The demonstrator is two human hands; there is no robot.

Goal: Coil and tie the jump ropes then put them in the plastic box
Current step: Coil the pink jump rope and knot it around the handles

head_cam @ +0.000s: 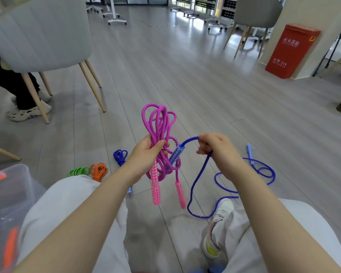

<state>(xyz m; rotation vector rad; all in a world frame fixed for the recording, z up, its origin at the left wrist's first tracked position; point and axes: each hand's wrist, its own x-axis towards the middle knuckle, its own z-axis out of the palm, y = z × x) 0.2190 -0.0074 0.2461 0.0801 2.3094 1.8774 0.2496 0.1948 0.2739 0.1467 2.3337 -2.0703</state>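
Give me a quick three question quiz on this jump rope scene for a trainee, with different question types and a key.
1. True or false: the left hand grips the pink rope.
2. Which rope does the right hand hold? A green, B blue, C orange.
3. Fill in: the green bundle lies on the floor beside the ___ bundle.

Key: 1 true. 2 B, the blue rope. 3 orange.
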